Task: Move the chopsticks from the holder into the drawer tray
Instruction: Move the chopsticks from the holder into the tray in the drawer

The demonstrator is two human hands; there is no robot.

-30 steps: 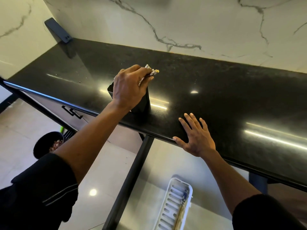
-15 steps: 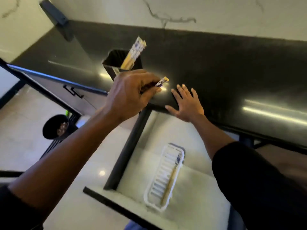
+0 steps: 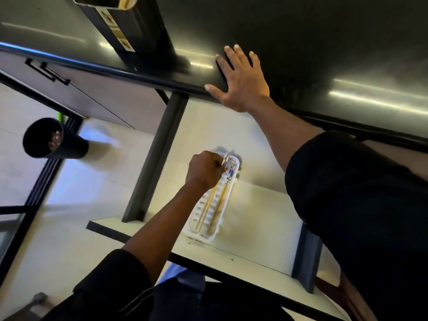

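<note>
A chopstick slants down into the white tray at the open drawer's front edge, its patterned top pinched in the left hand, likely to lay it alongside the one already there. More wait in the holder near the counter's front edge. The right hand lies flat, fingers spread, on that edge, probably for support.
</note>
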